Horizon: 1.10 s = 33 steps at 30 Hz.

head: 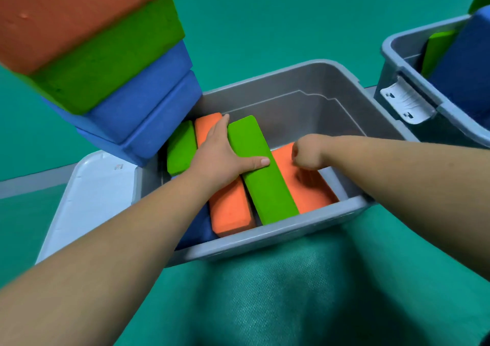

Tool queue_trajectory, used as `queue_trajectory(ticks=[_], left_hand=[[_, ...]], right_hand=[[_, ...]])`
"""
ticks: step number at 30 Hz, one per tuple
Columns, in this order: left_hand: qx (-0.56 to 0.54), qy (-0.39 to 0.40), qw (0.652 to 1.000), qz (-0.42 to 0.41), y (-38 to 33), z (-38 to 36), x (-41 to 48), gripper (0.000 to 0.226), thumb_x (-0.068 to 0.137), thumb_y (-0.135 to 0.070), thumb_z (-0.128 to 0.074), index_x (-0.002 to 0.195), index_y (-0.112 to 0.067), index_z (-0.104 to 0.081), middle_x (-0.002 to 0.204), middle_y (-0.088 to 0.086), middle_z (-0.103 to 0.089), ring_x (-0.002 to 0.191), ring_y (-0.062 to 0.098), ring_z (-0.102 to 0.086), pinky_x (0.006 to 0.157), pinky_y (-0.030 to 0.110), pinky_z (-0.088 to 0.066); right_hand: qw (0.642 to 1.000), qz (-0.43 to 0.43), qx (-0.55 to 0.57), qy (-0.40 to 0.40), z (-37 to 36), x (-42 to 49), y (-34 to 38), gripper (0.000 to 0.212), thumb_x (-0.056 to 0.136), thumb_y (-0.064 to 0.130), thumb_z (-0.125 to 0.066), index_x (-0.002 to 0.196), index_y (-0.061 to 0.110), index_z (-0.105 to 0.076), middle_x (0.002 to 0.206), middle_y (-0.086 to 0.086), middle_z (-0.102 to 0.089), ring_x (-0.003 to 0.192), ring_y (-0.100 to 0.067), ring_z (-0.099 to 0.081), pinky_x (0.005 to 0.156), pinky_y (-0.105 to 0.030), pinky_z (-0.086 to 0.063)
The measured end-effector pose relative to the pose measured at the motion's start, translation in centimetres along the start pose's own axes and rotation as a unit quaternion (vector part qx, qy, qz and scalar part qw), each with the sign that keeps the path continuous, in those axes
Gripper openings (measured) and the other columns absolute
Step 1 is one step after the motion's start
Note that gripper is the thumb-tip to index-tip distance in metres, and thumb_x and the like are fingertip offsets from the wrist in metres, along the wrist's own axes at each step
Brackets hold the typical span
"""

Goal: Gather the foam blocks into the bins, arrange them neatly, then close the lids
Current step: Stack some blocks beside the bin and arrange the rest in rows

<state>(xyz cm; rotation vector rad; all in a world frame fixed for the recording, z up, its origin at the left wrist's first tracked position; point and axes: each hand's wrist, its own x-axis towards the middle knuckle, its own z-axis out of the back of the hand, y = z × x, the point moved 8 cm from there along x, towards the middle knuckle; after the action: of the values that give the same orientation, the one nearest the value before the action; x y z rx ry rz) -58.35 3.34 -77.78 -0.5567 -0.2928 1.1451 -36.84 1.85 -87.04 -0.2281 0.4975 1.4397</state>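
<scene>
Blocks (265, 181) in near bin (275, 230); block stack (106, 54) left, second bin (405, 44) right.

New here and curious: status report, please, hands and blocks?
Left hand grips long green block in grey bin. Right hand curled at rightmost orange block, grip unclear. Tall block stack stands at bin's far-left corner.

No words or numbers can be read. A small sticker (118, 166) sits on the white lid (92, 200) at the left, too blurry to read.
</scene>
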Motion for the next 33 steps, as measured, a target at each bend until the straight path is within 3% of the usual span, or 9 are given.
queue_trajectory(ticks=[4,7,10,14,19,23,26,30,33], left_hand=[[-0.013,0.007,1.000,-0.007,0.1,-0.2,0.3,0.121,0.055,-0.075,-0.088,0.155,-0.033,-0.032,0.154,-0.007,-0.043,0.138,0.012,-0.046,0.117,0.039,-0.039],[-0.044,0.010,0.999,0.001,0.6,-0.2,0.6,0.112,0.046,-0.082,-0.086,0.140,-0.043,-0.040,0.133,-0.011,-0.057,0.116,0.011,-0.062,0.103,0.042,-0.053],[-0.067,0.019,0.998,0.003,0.7,-0.1,0.5,0.106,0.048,-0.075,-0.090,0.137,-0.044,-0.042,0.124,-0.014,-0.064,0.107,0.006,-0.065,0.098,0.039,-0.055],[-0.086,0.044,0.995,-0.007,0.6,0.0,0.2,0.092,0.066,-0.049,-0.096,0.138,-0.038,-0.041,0.112,-0.020,-0.066,0.083,-0.016,-0.061,0.076,0.008,-0.049],[-0.095,0.054,0.994,-0.024,0.4,0.0,0.0,0.084,0.073,-0.040,-0.094,0.138,-0.035,-0.042,0.108,-0.020,-0.064,0.078,-0.022,-0.056,0.064,-0.002,-0.039],[-0.097,0.053,0.993,-0.031,0.3,0.2,0.0,0.082,0.073,-0.041,-0.093,0.137,-0.034,-0.043,0.107,-0.018,-0.065,0.077,-0.020,-0.057,0.064,-0.001,-0.040],[-0.099,0.061,0.993,-0.026,0.4,0.1,0.1,0.086,0.072,-0.041,-0.094,0.140,-0.033,-0.042,0.107,-0.017,-0.066,0.078,-0.020,-0.057,0.063,-0.001,-0.041],[-0.101,0.059,0.993,-0.021,0.4,0.0,0.2,0.086,0.075,-0.035,-0.093,0.142,-0.029,-0.041,0.100,-0.020,-0.063,0.073,-0.026,-0.055,0.060,-0.002,-0.039],[-0.100,0.059,0.993,-0.022,0.3,-0.2,0.3,0.086,0.073,-0.036,-0.094,0.142,-0.028,-0.042,0.098,-0.019,-0.063,0.071,-0.026,-0.054,0.061,-0.002,-0.039]], right_hand=[[0.981,0.032,0.158,-0.107,2.7,0.2,1.0,0.032,0.102,0.039,-0.053,0.118,0.019,-0.071,0.115,-0.007,-0.074,0.109,-0.027,-0.066,0.088,-0.030,-0.049],[0.950,0.030,0.299,-0.086,2.7,0.3,1.6,0.044,0.105,0.048,-0.048,0.141,0.026,-0.058,0.129,-0.003,-0.069,0.104,-0.021,-0.067,0.080,-0.026,-0.048],[0.988,0.011,0.155,-0.006,0.5,0.8,1.1,0.060,0.104,0.031,-0.050,0.161,0.025,-0.033,0.156,-0.008,-0.048,0.131,-0.029,-0.057,0.102,-0.029,-0.046],[0.995,-0.023,0.005,0.096,-1.6,1.3,-0.1,0.052,0.099,0.019,-0.054,0.151,0.012,-0.048,0.149,-0.014,-0.055,0.127,-0.033,-0.058,0.106,-0.037,-0.049],[0.998,-0.019,-0.006,0.052,-0.3,3.5,-0.7,0.088,0.081,0.035,-0.065,0.161,0.024,-0.030,0.159,-0.010,-0.040,0.134,-0.033,-0.053,0.110,-0.045,-0.047],[0.997,-0.027,-0.010,0.065,-2.7,4.1,-0.2,0.093,0.084,0.033,-0.069,0.163,0.014,-0.022,0.166,-0.012,-0.029,0.148,-0.031,-0.039,0.119,-0.042,-0.037],[0.998,-0.053,-0.022,0.032,-2.1,4.2,-0.7,0.103,0.086,0.050,-0.065,0.166,0.025,-0.006,0.170,-0.012,-0.011,0.148,-0.039,-0.036,0.118,-0.046,-0.037],[0.992,-0.092,-0.080,0.043,-2.1,3.8,-1.7,0.098,0.081,0.082,-0.055,0.161,0.034,-0.025,0.161,-0.019,-0.025,0.140,-0.049,-0.039,0.114,-0.054,-0.038],[0.994,-0.089,-0.056,-0.009,-1.0,3.1,-1.5,0.086,0.075,0.082,-0.058,0.146,0.037,-0.040,0.147,-0.017,-0.034,0.136,-0.047,-0.037,0.111,-0.054,-0.038]])
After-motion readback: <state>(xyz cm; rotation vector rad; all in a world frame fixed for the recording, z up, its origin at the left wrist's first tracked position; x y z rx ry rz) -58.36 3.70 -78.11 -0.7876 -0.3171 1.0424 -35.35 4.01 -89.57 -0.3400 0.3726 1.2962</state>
